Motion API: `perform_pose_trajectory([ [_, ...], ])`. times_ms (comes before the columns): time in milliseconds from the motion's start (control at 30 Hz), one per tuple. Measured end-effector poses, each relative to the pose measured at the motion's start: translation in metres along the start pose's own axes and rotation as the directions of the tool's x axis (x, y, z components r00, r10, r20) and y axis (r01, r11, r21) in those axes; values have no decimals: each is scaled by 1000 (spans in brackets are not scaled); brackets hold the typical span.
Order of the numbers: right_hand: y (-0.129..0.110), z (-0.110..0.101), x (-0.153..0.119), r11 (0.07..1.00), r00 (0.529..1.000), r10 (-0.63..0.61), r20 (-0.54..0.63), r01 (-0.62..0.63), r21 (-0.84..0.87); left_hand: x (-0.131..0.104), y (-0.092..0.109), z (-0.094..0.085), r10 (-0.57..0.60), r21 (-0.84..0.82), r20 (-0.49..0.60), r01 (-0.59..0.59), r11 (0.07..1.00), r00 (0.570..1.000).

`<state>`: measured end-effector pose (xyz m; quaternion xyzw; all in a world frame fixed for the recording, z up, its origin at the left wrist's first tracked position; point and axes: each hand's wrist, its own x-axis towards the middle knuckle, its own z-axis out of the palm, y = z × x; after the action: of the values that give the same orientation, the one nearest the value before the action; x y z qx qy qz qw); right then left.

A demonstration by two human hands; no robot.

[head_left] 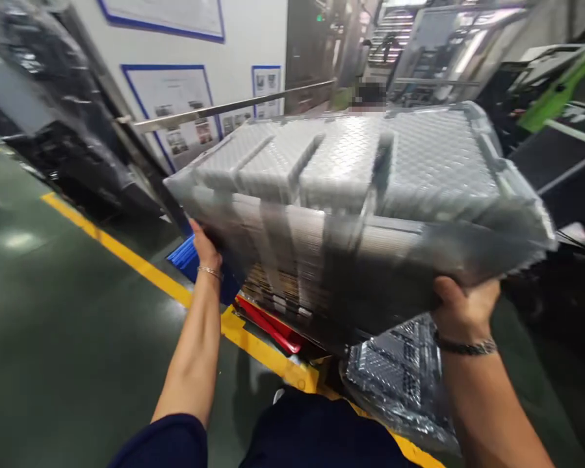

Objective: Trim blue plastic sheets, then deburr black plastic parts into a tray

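A large stack of clear plastic moulded trays point(433, 153), nested one in another, spans the middle of the head view. Its upper face has ridged, textured sections with deep grooves between them. My left hand point(205, 248) is closed on the stack's left side, thumb up along the edge. At the near right corner my right hand point(468, 307) grips the rim, its thumb on the near side. The fingers of both hands are mostly hidden beneath the trays. The stack is tilted and somewhat blurred.
Below the stack lie a plastic-wrapped bundle of trays point(394, 370), a red object point(273, 325) and a blue bin point(182, 257). Yellow tape point(121, 247) crosses the green floor. A metal rail point(238, 104) runs behind, before a wall with framed posters point(175, 97). A blurred person point(368, 95) is beyond.
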<state>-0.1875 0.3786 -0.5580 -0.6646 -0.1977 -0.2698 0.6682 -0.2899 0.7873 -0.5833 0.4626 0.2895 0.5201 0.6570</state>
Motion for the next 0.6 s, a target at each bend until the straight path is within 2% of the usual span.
perform_pose_trajectory([
  [133, -12, 16, 8, 997, 999, -20, 37, 17, 74, -4, 21, 21, 12, 48, -225, -1, 999, 974],
  [200, -13, 20, 15, 994, 997, -12, 76, 3, 110, 1, 31, 31, 31, 87, -268, -8, 996, 963],
  [367, 0, 19, 16, 986, 987, -145, 73, 138, 99, 7, 46, 53, 109, 172, -249, -67, 983, 962],
  [467, 4, 20, 4, 982, 978, -188, 92, 183, 54, 2, 47, 50, 130, 199, -210, -87, 976, 969],
  [600, -6, 29, 4, 980, 972, -197, 131, 195, 28, 2, 48, 39, 206, 139, -55, -197, 971, 977],
])
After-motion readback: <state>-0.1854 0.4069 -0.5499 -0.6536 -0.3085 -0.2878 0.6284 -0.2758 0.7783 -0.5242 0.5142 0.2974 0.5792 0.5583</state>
